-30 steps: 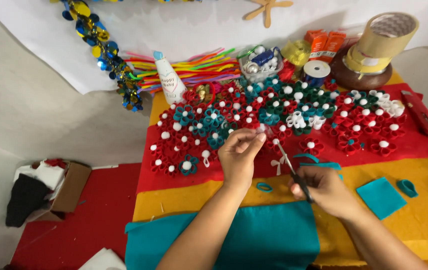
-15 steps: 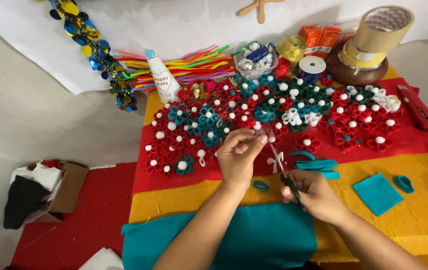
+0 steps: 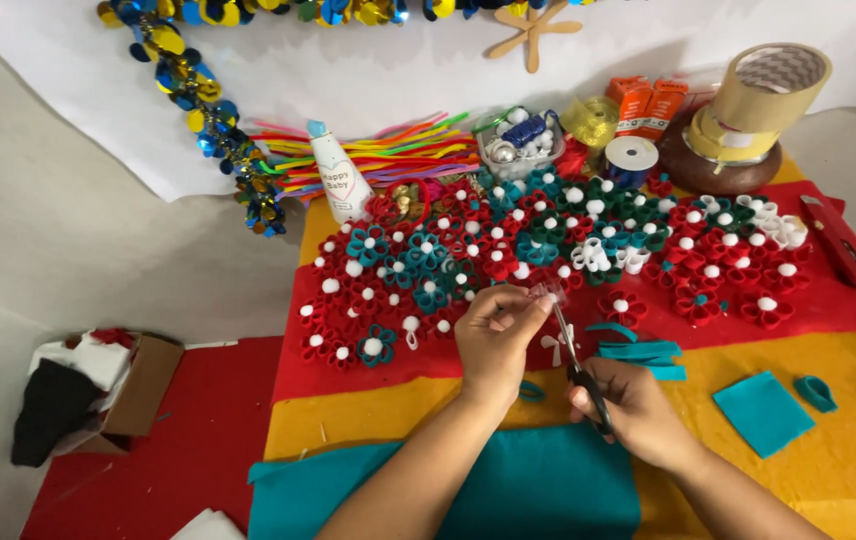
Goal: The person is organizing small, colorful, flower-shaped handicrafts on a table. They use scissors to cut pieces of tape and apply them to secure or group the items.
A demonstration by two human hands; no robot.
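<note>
A small clear scrap of tape (image 3: 546,291) is pinched at the fingertips of the left hand (image 3: 496,335), above the red felt sheet (image 3: 468,352). Black-handled scissors (image 3: 576,362) are gripped by the right hand (image 3: 630,408), fingers closed, blades raised to the scrap, beside teal felt strips (image 3: 640,352).

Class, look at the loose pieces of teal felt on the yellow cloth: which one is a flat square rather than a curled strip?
The flat teal square, right of the right hand. The small teal piece beside it is curled, and the teal strips are long and narrow.
</note>
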